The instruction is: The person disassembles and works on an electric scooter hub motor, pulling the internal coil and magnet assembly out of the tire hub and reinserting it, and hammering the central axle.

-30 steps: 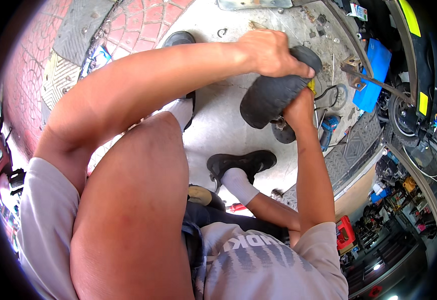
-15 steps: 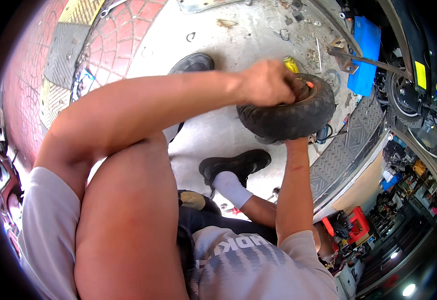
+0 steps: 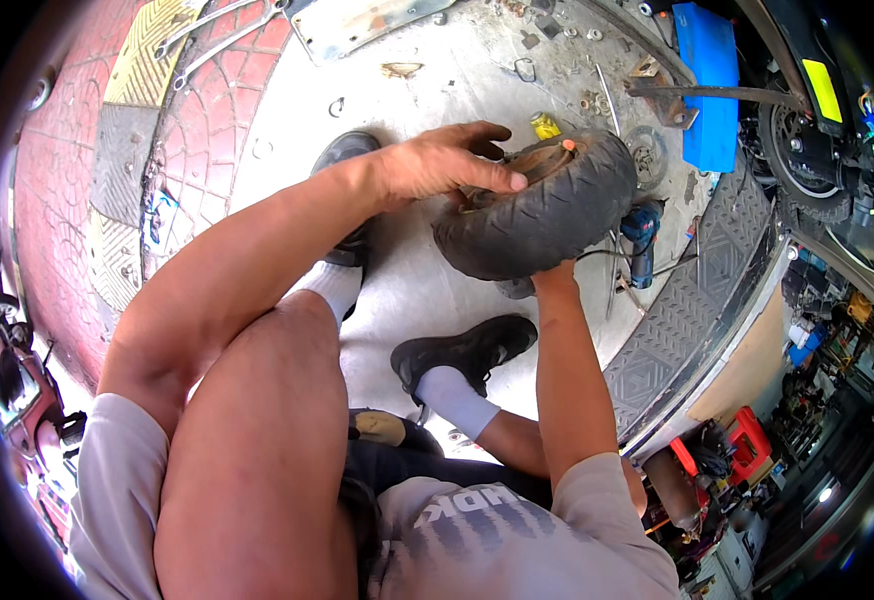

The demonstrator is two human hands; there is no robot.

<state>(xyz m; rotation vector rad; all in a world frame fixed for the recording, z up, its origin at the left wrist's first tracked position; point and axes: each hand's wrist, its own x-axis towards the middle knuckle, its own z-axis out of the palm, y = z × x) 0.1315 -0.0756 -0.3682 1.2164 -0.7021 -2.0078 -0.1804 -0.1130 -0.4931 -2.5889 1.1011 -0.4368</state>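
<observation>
A small black tyre with chunky tread is tilted above the concrete floor, its brownish inner side facing up and left. A small orange tip shows at its inner edge. My left hand lies open at the left side of the tyre, fingers apart, the thumb over the rim opening. My right hand comes from below and holds the tyre at its underside; the tyre hides most of its fingers.
A blue power tool lies right of the tyre, with thin rods beside it. Beyond are a yellow object, a metal disc and a blue box. Wrenches lie at the upper left. My shoes flank the work area.
My left hand has opened and drawn back left from the tyre's centre. The tyre has shifted left and tilted, uncovering the blue power tool.
</observation>
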